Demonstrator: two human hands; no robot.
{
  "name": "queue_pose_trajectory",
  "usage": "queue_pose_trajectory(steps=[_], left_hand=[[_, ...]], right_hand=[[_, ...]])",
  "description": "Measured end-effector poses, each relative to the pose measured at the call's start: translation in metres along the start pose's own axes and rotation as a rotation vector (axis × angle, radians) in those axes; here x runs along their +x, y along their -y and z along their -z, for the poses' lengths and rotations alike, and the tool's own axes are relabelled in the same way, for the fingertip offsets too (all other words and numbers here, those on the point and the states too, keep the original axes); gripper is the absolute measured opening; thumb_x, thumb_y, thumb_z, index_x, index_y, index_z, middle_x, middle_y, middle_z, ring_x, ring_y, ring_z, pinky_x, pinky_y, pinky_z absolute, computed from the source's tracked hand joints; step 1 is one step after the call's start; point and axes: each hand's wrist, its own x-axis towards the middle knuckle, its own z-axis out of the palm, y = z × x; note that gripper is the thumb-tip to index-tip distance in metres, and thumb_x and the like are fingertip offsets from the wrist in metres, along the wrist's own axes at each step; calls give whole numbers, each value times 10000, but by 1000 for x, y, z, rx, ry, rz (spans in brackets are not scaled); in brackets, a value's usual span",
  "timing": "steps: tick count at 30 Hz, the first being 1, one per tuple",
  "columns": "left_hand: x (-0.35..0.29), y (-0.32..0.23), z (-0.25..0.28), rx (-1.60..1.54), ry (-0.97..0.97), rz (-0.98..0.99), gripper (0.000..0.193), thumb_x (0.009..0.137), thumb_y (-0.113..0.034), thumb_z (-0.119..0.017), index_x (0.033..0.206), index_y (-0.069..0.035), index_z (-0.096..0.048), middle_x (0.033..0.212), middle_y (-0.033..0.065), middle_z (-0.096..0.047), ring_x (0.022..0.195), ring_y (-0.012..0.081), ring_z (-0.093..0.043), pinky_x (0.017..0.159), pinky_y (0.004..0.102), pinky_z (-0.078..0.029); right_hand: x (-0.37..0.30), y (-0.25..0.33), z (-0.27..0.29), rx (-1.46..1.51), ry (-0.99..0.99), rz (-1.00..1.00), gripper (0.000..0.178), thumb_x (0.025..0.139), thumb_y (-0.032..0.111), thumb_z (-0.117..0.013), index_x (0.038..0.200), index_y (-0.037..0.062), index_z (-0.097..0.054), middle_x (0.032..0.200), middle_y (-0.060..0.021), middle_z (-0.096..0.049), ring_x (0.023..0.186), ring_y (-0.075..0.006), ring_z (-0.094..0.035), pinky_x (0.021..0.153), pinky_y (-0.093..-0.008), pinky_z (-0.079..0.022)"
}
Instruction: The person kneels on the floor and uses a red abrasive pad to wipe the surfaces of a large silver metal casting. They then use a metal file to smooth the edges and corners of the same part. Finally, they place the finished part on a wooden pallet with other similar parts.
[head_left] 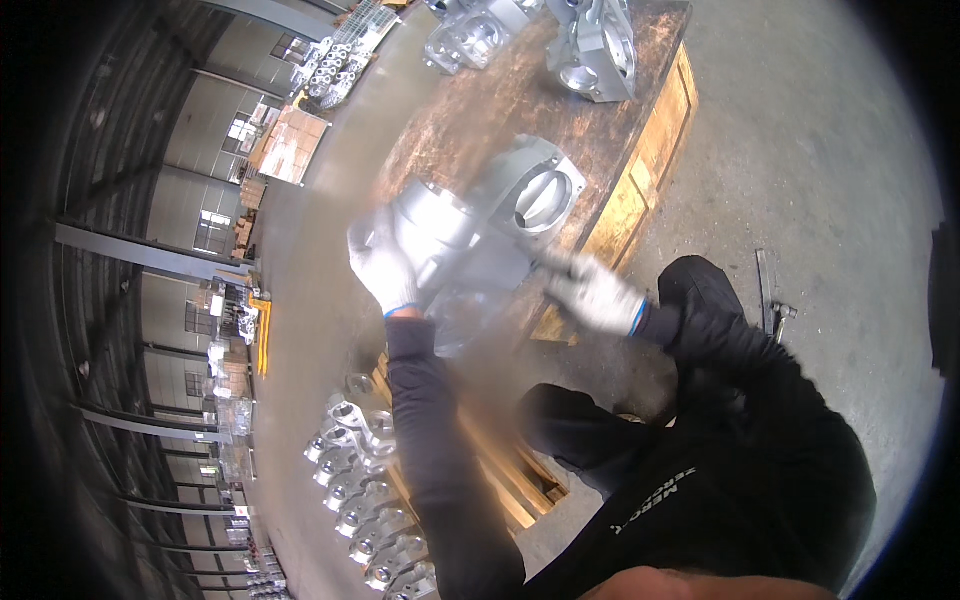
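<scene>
A large silvery metal casting (455, 245), bright with glare and partly blurred, is in front of me at the table's near end. My left hand (383, 262), in a white glove, grips its left side with the fingers wrapped over the edge. At its right end is my right hand (597, 295), gloved as well, its fingers curled and smeared by motion. Something dark shows at those fingertips, too blurred to name. Just beyond, a second casting with a wide round opening (545, 195) stands on the brown worktable (455, 130).
More castings (595, 55) stand at the table's far end. Down to the left, several smaller metal parts (365, 505) lie in rows beside a wooden pallet (510, 485). A hammer-like tool (782, 318) lies on the floor at right. Stacked boxes (290, 143) stand further off.
</scene>
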Motion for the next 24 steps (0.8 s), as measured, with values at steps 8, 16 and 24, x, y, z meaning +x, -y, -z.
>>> queue_pose_trajectory(steps=[8, 16, 24], left_hand=[[3, 1, 2, 27, -4, 29, 242, 970, -152, -736, 1108, 24, -643, 1036, 93, -688, 919, 175, -631, 856, 324, -521], [-2, -7, 1, -41, -32, 125, 238, 971, -146, -741, 1101, 35, -656, 1033, 74, -687, 934, 158, -613, 874, 326, -510], [-7, -14, 3, 216, 13, -86, 188, 976, -146, -698, 1041, 30, -690, 995, 82, -694, 909, 164, -607, 855, 322, -505]], right_hand=[[19, -21, -97, 77, -441, 76, 559, 1014, 66, -508, 1560, -22, -430, 1085, -73, -626, 943, -102, -575, 811, -276, -528], [31, -45, -78, -136, -319, 330, 543, 1031, 77, -523, 1567, 42, -442, 831, -9, -600, 726, -89, -581, 634, -243, -513], [54, 28, -57, 300, -211, -250, 105, 1020, 245, -623, 1100, 192, -580, 703, 54, -521, 481, -67, -448, 379, -223, -307]])
